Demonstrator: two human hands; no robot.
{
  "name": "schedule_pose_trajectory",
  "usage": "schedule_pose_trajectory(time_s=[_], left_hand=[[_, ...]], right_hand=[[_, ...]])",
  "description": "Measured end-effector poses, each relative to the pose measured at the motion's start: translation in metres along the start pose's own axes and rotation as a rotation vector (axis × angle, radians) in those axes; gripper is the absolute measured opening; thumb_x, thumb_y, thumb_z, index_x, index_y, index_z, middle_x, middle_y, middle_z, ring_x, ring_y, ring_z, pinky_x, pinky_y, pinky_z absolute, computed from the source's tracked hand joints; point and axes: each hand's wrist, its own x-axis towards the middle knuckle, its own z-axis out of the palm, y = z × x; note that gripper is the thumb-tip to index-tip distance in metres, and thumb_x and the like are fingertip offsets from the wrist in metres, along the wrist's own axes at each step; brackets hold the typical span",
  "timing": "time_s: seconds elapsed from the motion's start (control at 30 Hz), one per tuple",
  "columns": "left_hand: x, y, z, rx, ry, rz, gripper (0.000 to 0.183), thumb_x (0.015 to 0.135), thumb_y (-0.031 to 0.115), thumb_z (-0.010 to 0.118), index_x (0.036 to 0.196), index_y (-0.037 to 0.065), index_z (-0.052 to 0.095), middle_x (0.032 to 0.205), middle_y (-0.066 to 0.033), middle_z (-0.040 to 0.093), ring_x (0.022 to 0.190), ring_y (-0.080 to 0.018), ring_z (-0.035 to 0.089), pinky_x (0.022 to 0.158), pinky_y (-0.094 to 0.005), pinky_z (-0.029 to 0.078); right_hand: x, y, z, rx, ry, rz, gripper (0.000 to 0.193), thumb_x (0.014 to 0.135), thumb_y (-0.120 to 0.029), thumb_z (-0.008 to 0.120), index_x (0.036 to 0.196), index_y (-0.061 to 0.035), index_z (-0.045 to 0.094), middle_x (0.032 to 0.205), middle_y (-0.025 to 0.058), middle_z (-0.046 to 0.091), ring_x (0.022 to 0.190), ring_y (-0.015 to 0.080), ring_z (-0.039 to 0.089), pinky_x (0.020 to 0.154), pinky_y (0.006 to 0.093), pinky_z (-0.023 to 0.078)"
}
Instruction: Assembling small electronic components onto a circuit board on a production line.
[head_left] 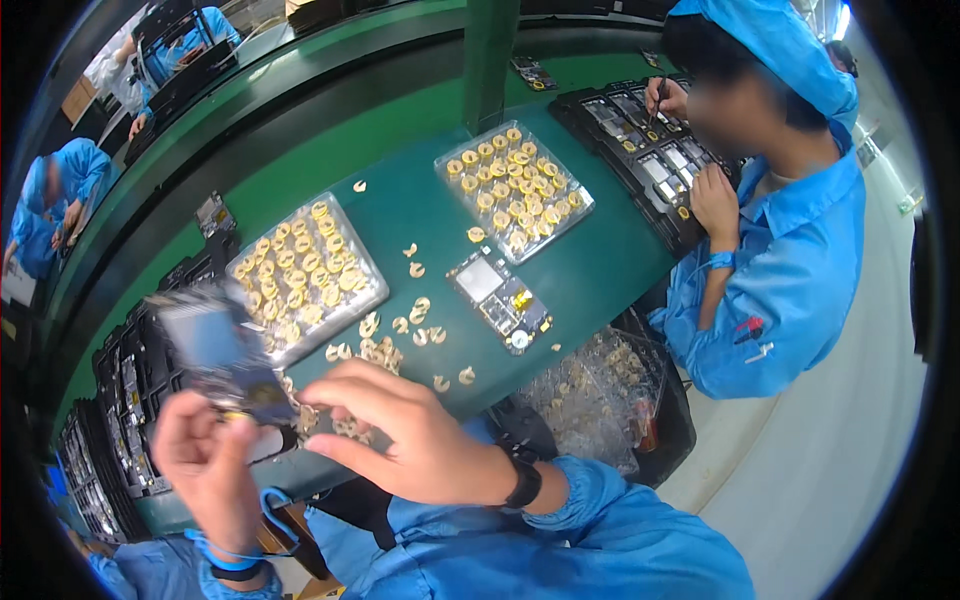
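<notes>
Smooth green table (pixel 410 205) carries a clear plastic tray (pixel 374 287). Before this tray, the left hand (pixel 208 462) pinches a flat, blurred board (pixel 215 340); the right hand (pixel 425 432) has thumb and fingers parted, contact unclear.

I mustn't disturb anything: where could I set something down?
The flat green tabletop is bare between the dark rectangular circuit board, right clear plastic tray and long black tray; mostly bare farther back, toward the left clear plastic tray. Crowded: beside the wearer's right hand, among loose cream crescents.

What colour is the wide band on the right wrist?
The wide wristband is black; head view.
</notes>
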Motion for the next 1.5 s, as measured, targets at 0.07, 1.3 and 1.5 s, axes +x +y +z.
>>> schedule_pose_trajectory(time_s=[0.07,1.3,1.5], left_hand=[[0.03,0.016,-0.017,0.074,0.141,-0.007,0.033,0.098,-0.002,0.066,0.129,0.0,0.057,0.114,-0.0055,0.07,0.094,-0.0071,0.067,0.076,-0.0203,0.056],[0.049,0.094,-0.052,0.487,-0.753,0.164,0.024,0.091,0.009,0.08,0.112,-0.002,0.079,0.103,-0.0174,0.08,0.094,-0.0292,0.08,0.083,-0.0373,0.063],[-0.068,0.033,-0.055,0.148,-0.373,-0.166,0.02,0.09,0.0,0.074,0.108,-0.007,0.078,0.099,-0.019,0.081,0.091,-0.028,0.078,0.084,-0.0376,0.061]], right_hand=[[0.003,0.003,-0.022,-0.016,0.02,0.005,0.03,0.094,-0.005,0.079,0.122,-0.0002,0.07,0.105,0.0086,0.069,0.092,0.0168,0.068,0.076,0.0296,0.057],[0.008,0.031,-0.062,-0.065,0.15,0.456,0.009,0.099,0.003,0.071,0.108,0.0035,0.072,0.095,0.0046,0.074,0.081,0.0071,0.067,0.07,0.0231,0.052],[0.073,0.021,-0.026,-0.659,-0.014,-0.069,0.02,0.091,-0.001,0.076,0.111,0.0024,0.074,0.1,0.0149,0.068,0.089,0.0289,0.069,0.08,0.0352,0.054]])
